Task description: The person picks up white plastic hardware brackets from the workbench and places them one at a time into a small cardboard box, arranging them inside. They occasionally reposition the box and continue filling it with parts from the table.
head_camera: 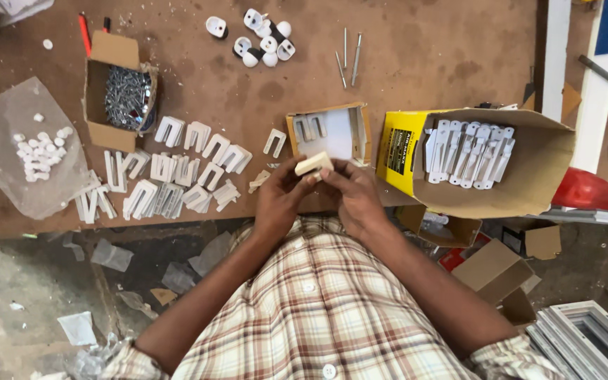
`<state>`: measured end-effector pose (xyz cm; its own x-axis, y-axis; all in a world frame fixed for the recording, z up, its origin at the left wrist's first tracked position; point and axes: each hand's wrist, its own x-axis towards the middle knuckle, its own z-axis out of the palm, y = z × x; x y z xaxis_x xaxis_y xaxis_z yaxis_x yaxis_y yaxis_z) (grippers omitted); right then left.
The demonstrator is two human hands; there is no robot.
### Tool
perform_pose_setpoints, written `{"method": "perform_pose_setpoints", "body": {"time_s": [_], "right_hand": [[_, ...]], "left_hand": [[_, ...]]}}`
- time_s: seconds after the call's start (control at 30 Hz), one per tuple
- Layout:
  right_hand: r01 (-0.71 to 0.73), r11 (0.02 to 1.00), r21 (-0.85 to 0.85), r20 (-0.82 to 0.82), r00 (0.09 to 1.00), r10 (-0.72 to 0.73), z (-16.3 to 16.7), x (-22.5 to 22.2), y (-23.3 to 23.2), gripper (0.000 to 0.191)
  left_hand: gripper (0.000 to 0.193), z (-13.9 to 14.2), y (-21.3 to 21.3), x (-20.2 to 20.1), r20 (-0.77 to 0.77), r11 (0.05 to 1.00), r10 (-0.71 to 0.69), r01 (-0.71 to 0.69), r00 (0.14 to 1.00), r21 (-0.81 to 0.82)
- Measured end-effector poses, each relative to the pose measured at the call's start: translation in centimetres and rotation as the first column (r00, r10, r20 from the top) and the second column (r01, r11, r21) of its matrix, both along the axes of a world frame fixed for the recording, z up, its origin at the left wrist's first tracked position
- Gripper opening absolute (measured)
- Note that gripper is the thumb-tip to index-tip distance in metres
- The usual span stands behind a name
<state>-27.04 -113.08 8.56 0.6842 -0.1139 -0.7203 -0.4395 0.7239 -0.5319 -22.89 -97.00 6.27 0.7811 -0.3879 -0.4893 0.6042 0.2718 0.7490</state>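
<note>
Your left hand (281,199) and right hand (352,197) meet at the near edge of the table (416,49), fingers of both clamped on one small cream plastic bracket (314,164), a short blocky piece held tilted. Just beyond it sits one small open box (332,134). To your left stands one box of screws (122,95); far away lie three long screws (348,56).
</note>
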Motion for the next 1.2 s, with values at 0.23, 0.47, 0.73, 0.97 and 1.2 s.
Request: {"method": "perform_pose_setpoints", "body": {"time_s": [0.23,0.47,0.73,0.97,1.2], "right_hand": [[-0.112,0.819,-0.563,0.075,0.98,0.186,-2.1,4.2,-2.6,0.038],[-0.565,0.14,-0.813,-0.398,0.715,0.575,-4.9,6.4,-5.6,0.042],[-0.69,0.522,-0.502,-0.416,0.721,0.554,-11.4,8.2,-4.5,0.032],[-0.633,0.732,-0.25,-0.403,0.756,0.516,-12.6,8.9,-5.0,0.027],[-0.622,0.751,-0.223,-0.385,0.764,0.518,-12.0,8.5,-4.7,0.026]], "left_hand": [[0.056,-1.8,-0.3,2.1,0.13,0.999,0.01,-0.015,0.991,0.04],[0.056,-2.6,2.1,2.2,0.237,0.847,-0.217,0.062,0.947,0.527],[0.038,-3.0,-0.2,2.4,0.298,0.711,-0.376,0.067,0.877,0.7],[0.027,-3.2,-0.2,2.8,0.281,0.701,-0.393,0.087,0.875,0.708],[0.026,-3.1,-0.5,2.7,0.256,0.686,-0.403,0.105,0.879,0.72]]}}
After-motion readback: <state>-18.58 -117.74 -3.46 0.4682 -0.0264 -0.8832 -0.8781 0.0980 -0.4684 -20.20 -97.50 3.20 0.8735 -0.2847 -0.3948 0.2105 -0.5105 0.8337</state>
